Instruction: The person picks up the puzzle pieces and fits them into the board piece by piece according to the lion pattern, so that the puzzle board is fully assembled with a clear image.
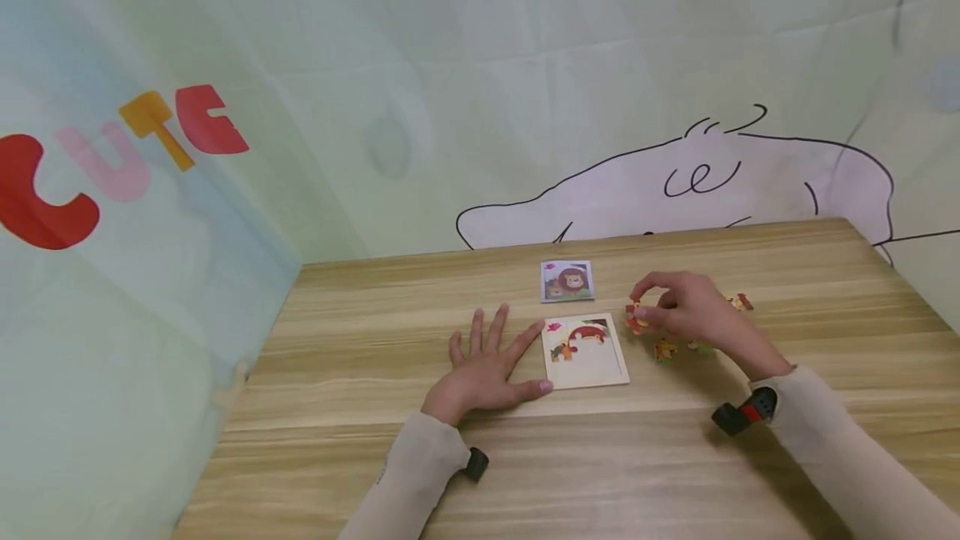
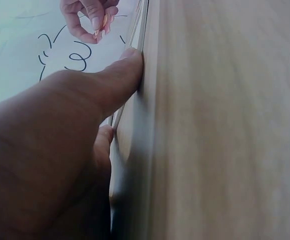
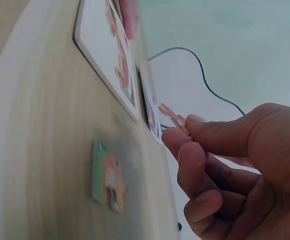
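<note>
My right hand pinches a red and orange jigsaw piece between thumb and fingers, raised above the table right of the puzzle tray. In the right wrist view the same jigsaw piece sticks out from the fingertips. The white-framed puzzle tray holds pieces along its top and left, with bare white at the lower right. With fingers spread, my left hand lies on the table, its thumb and index finger touching the tray's left edge. Below the right hand lie a loose jigsaw piece and a green piece.
A lion picture card lies just behind the tray. Another loose jigsaw piece sits beyond the right wrist. The wooden table meets a printed cloth backdrop at its far edge.
</note>
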`<action>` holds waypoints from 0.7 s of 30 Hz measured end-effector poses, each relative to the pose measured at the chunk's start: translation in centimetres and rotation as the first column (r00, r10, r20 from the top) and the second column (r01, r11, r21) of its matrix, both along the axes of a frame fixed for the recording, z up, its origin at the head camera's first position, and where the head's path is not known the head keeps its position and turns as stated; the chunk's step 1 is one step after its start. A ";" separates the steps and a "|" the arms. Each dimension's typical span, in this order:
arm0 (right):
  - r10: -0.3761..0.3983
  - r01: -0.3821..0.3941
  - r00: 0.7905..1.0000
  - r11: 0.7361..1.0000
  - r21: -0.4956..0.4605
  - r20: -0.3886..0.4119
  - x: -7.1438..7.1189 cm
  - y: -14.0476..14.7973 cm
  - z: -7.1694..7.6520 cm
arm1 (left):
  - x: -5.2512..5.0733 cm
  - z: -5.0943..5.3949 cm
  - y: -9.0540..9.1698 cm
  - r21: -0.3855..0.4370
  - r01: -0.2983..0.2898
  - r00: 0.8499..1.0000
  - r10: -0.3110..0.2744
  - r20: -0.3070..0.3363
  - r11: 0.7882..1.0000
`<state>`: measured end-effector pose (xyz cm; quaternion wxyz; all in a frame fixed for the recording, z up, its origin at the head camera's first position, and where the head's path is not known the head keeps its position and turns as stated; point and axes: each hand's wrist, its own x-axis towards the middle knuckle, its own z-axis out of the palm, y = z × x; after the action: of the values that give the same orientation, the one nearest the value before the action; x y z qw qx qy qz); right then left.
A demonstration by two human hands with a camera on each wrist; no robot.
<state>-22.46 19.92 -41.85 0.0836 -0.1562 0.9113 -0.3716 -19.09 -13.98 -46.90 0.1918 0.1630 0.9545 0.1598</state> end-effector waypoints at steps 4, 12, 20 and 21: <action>0.020 -0.019 1.000 1.000 -0.022 0.024 0.2 -1.1 -0.4 | 0.0 0.0 0.0 -0.001 0.001 1.000 -0.001 -0.002 1.000; 0.031 -0.020 0.992 0.996 -0.088 0.120 0.5 -3.1 -1.0 | -0.1 -0.1 0.1 0.002 0.003 1.000 -0.003 0.003 1.000; 0.068 -0.059 0.990 0.995 -0.075 0.121 0.5 -4.6 -1.4 | -0.2 -0.1 0.1 -0.002 0.005 1.000 -0.005 0.009 1.000; 0.076 -0.068 0.990 0.995 -0.073 0.117 0.4 -4.8 -1.5 | -0.2 -0.1 0.1 -0.002 0.004 1.000 -0.004 0.009 1.000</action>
<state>-22.03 15.15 -43.32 0.1460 -0.1692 0.8850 -0.4084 -19.30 -13.92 -46.96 0.1968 0.1641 0.9534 0.1592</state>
